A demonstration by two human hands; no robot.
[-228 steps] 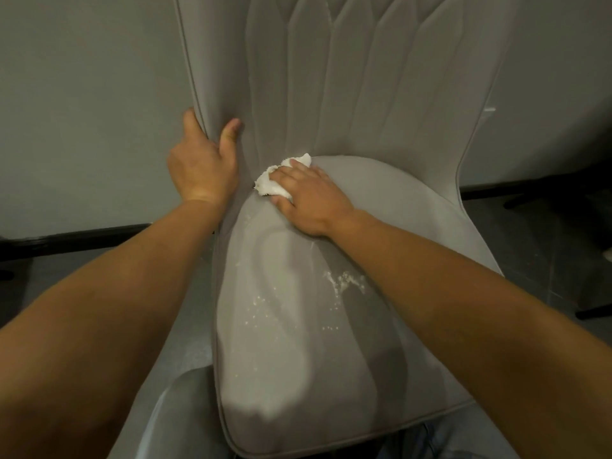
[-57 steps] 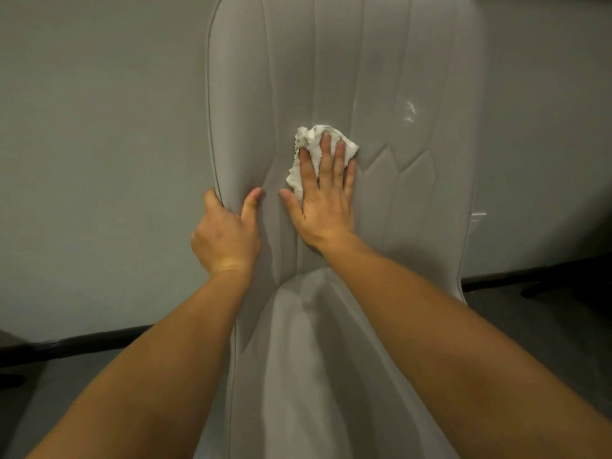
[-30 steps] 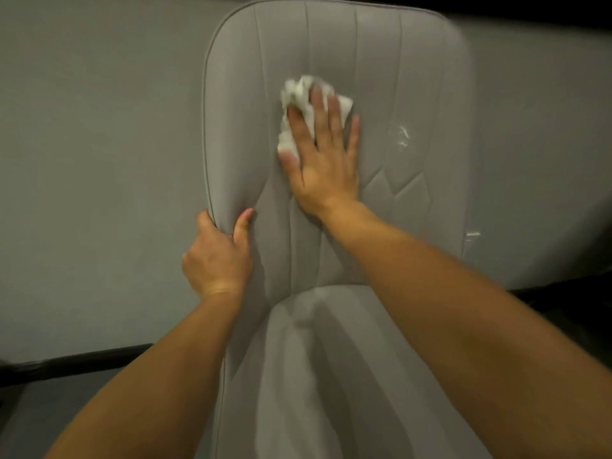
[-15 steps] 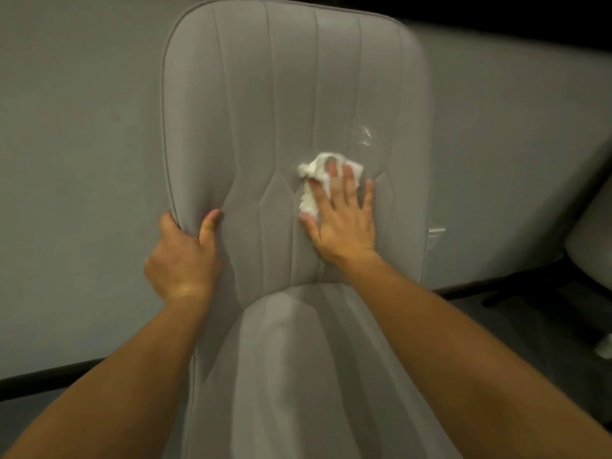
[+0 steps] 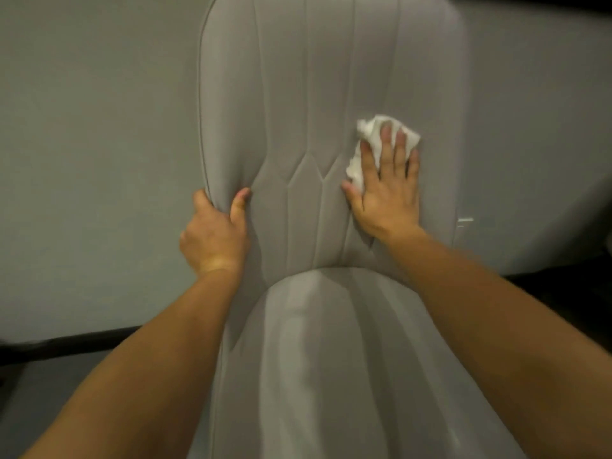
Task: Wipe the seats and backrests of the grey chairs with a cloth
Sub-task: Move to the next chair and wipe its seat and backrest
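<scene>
A grey upholstered chair fills the middle of the view, its stitched backrest upright and its seat running toward me. My right hand lies flat with straight fingers on the right half of the backrest, pressing a crumpled white cloth against the fabric. Part of the cloth is hidden under the fingers. My left hand grips the backrest's left edge, thumb on the front and fingers curled behind it.
A plain grey wall stands close behind the chair, with a dark skirting strip along the floor. A small white fitting shows just past the backrest's right edge. Dark floor lies at the far right.
My right hand has slid the cloth from the top middle of the backrest down and across to its right side. The left hand keeps its hold on the left edge.
</scene>
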